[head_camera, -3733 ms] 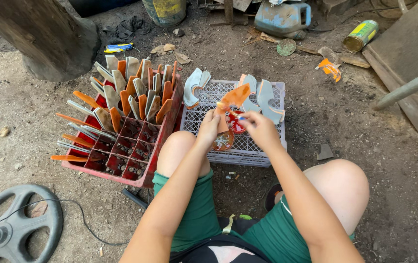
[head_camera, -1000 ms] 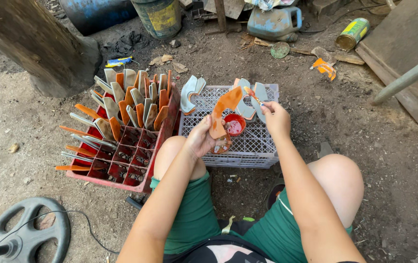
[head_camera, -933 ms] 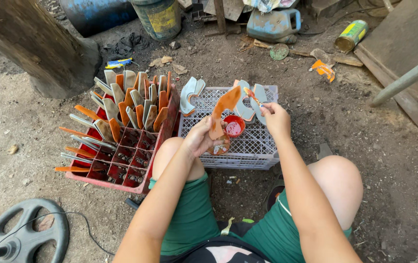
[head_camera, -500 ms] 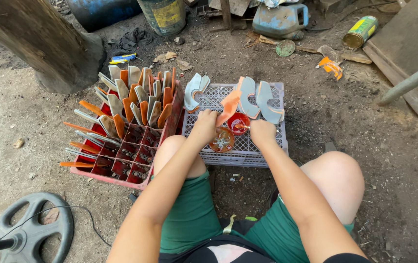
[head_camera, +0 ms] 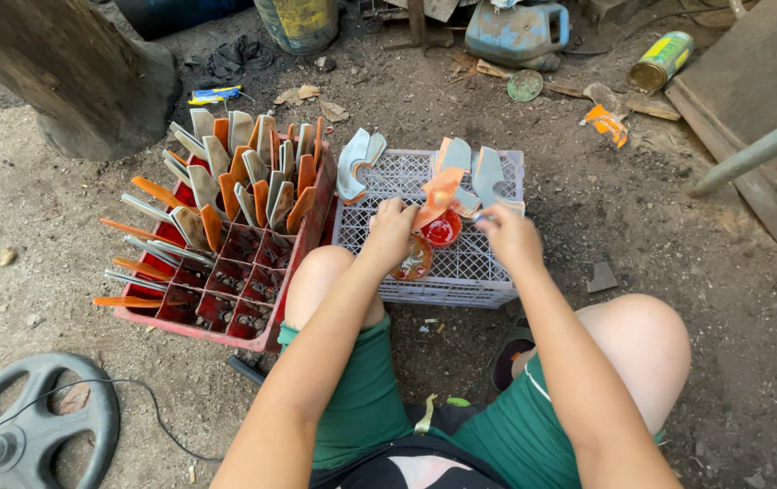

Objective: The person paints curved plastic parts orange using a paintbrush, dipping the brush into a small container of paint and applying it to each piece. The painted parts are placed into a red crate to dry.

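I sit over an upturned white plastic crate (head_camera: 488, 282). My left hand (head_camera: 390, 232) grips the lower end of an orange-painted curved metal piece (head_camera: 438, 194), which stands up over a small red cup of paint (head_camera: 444, 229). My right hand (head_camera: 512, 237) is closed around a thin brush-like stick (head_camera: 482, 216), its tip close to the cup and the piece. Beside the cup lies a round orange-stained lid (head_camera: 414, 259). Grey curved metal pieces (head_camera: 358, 163) stand at the crate's back edge, with more of these curved pieces (head_camera: 484, 174) behind the painted one.
A red compartment crate (head_camera: 225, 319) on my left holds several grey and orange-tipped metal pieces (head_camera: 244, 177). A log (head_camera: 71, 72), a drum (head_camera: 296, 20), a blue jerrycan (head_camera: 517, 29) and a tin can (head_camera: 662, 60) lie beyond. A black wheel (head_camera: 40, 426) lies at lower left on the dirt.
My right hand has come down from the grey pieces at the crate's back toward the red cup. The left hand keeps hold of the orange piece, now lower and closer to the cup.
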